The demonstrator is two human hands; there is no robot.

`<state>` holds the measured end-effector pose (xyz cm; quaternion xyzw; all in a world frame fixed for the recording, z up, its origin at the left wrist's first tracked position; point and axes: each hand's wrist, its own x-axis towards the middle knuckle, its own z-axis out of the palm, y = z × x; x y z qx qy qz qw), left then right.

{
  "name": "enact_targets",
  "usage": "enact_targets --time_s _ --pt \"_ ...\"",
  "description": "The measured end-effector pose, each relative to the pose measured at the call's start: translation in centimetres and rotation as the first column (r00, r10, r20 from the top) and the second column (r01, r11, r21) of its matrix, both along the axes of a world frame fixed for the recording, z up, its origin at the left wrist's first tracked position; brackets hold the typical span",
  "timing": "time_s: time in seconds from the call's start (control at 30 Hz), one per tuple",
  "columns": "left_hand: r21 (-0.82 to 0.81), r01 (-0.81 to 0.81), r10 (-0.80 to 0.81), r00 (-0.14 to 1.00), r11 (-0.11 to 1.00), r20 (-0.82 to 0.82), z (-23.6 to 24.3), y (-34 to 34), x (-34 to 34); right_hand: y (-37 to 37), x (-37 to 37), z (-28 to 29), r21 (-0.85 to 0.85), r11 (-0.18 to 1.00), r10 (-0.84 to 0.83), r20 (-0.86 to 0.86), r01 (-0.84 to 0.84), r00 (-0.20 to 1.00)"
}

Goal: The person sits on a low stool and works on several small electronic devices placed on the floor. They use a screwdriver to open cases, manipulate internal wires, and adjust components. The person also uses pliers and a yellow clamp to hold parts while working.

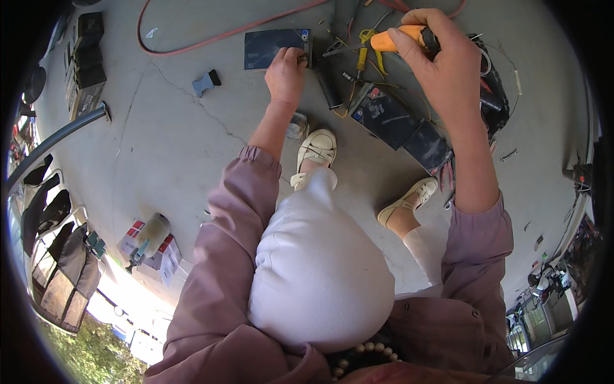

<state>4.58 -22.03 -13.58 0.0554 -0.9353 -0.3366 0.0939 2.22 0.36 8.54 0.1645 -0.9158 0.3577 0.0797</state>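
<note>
A dark block-shaped battery (272,50) lies on the floor ahead of me. At its right edge my left hand (286,75) is closed, thumb and fingers pinched near a terminal; whatever they hold is too small to make out. My right hand (444,67) grips a screwdriver with an orange handle (390,41). Its thin metal shaft (345,50) points left toward the battery, with the tip apart from my left hand. Below the handle lies a yellow-handled hand tool (364,54). Two more dark batteries (387,118) (426,147) sit end to end nearer my right foot.
A black cylinder (329,88) and loose thin wires lie between the batteries. A red hose (192,50) curves across the back. A small blue-and-black piece (204,83) lies at left. Boxy dark units (86,64) stand far left; a bottle (153,232) rests near cartons.
</note>
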Motion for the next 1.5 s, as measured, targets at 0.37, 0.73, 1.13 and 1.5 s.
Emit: enact_targets --time_s 0.37,0.73,1.13,1.5 --pt "0.493 -0.165 -0.071 0.903 0.854 0.425 -0.2 1.1 4.9 -2.2 1.0 0.4 0.013 0.996 0.085 0.045 -0.086 0.995" --pt "0.723 0.207 -0.506 0.833 0.659 0.224 0.6 6.8 8.5 4.2 7.5 1.1 0.098 0.979 0.167 0.115 -0.179 0.979" --pt "0.663 0.22 -0.454 0.868 0.715 0.202 -1.2 7.4 8.5 4.3 10.5 -0.4 0.112 0.977 0.178 0.059 -0.183 0.982" --pt "0.615 0.232 -0.451 0.863 0.754 0.227 -1.2 7.6 8.4 4.0 10.2 -0.6 0.098 0.979 0.177 0.04 -0.18 0.983"
